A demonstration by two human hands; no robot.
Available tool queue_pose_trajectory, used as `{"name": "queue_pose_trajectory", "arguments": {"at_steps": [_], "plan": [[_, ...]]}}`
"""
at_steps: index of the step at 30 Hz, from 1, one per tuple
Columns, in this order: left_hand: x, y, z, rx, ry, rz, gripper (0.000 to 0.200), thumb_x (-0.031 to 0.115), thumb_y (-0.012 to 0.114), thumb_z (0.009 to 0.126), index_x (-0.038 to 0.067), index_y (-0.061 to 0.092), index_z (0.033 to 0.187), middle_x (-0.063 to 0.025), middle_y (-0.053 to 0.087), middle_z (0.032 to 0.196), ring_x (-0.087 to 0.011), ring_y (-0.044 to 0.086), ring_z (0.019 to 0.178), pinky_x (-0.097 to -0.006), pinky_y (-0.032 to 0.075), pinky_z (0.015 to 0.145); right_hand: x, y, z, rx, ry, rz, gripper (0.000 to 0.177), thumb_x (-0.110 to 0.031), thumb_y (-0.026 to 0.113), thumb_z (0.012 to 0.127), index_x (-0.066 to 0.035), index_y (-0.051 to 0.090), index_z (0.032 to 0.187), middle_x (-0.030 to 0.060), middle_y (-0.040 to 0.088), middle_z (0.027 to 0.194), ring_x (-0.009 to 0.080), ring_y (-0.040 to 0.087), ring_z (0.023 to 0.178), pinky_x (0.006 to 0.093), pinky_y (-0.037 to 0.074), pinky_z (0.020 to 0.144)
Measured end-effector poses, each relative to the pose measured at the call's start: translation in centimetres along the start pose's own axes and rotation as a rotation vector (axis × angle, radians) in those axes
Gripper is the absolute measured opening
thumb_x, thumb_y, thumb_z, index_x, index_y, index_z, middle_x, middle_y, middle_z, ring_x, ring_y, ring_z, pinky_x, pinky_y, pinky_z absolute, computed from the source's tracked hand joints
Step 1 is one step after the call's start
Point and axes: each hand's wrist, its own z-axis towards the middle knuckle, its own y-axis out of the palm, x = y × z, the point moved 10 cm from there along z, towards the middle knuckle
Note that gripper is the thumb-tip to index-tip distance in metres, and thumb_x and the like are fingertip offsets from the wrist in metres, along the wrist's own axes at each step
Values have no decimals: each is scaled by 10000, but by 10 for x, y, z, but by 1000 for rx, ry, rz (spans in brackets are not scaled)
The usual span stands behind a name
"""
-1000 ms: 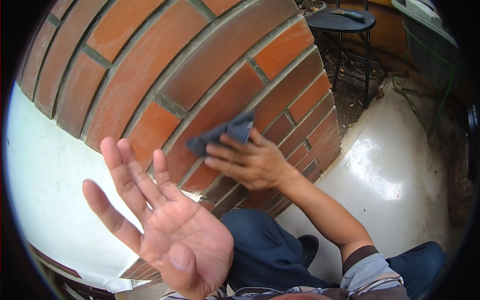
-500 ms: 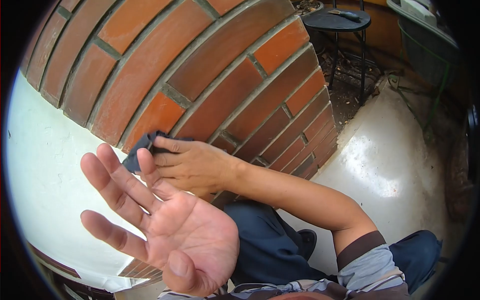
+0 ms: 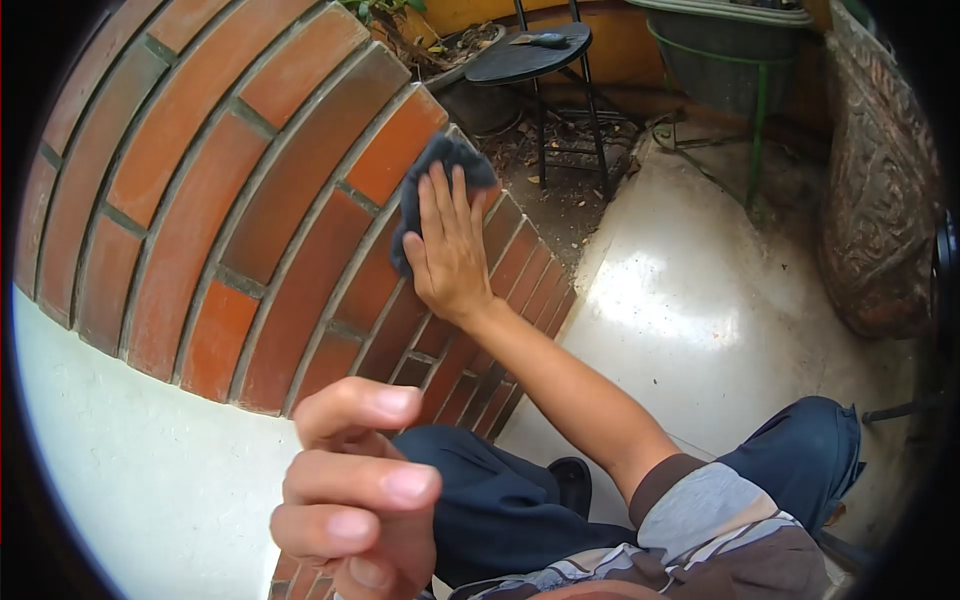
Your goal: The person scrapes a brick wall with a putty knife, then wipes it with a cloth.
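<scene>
My right hand (image 3: 448, 255) lies flat, fingers apart, on a dark grey cloth (image 3: 442, 153) and presses it against the red brick wall (image 3: 230, 200), close to the wall's right-hand corner. The cloth shows above my fingertips and along the left side of the hand. My left hand (image 3: 350, 490) hovers near the camera at the bottom, fingers curled in, holding nothing and touching nothing. My dark trouser legs (image 3: 490, 500) are below, by the foot of the wall.
White plaster (image 3: 130, 470) lies under the bricks at the left. A pale shiny floor (image 3: 700, 300) spreads to the right. Beyond it stand a small round black table (image 3: 528, 58) with a tool on it, a green-framed planter (image 3: 730, 40), and a carved reddish panel (image 3: 880, 200).
My right hand swept the cloth from the wall's lower left up to its right edge. My left hand went from an open palm to curled fingers. The view turned right.
</scene>
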Motion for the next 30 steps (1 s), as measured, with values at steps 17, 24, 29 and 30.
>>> {"name": "queue_pose_trajectory", "arguments": {"at_steps": [17, 24, 29, 30], "plan": [[-3, 93, 25, -338, -92, -1308, 518, 449, 313, 1050, 83, 648, 1200, -313, 578, 1235, -513, 527, 1157, -543, 434, 1002, 16, 16, -140, -130, 165, 11, 602, -306, 415, 1015, 39, 283, 1490, 235, 238, 1568, 453, 136, 1476, 633, 48, 1170], [2, 109, 16, -342, -65, -1387, 476, 425, 343, 1039, 82, 644, 1174, -302, 577, 1224, -503, 530, 1153, -539, 439, 997, 16, 13, -135, -119, 146, -8, 607, -338, 399, 1025, 36, 286, 1489, 231, 234, 1571, 455, 135, 1475, 632, 52, 1172], [1, 112, 15, -322, -78, -1404, 446, 407, 364, 1031, 81, 641, 1155, -295, 577, 1216, -496, 532, 1151, -537, 443, 994, 18, 14, -137, -102, 155, -4, 604, -307, 443, 1002, 19, 300, 1490, 202, 242, 1577, 420, 140, 1484, 621, 54, 1179], [1, 112, 16, -315, -82, -1406, 440, 404, 369, 1029, 81, 641, 1151, -293, 576, 1215, -494, 532, 1150, -536, 443, 993, 19, 15, -139, -98, 158, -2, 600, -308, 442, 1004, 14, 302, 1491, 198, 243, 1579, 419, 140, 1484, 623, 56, 1178]]}}
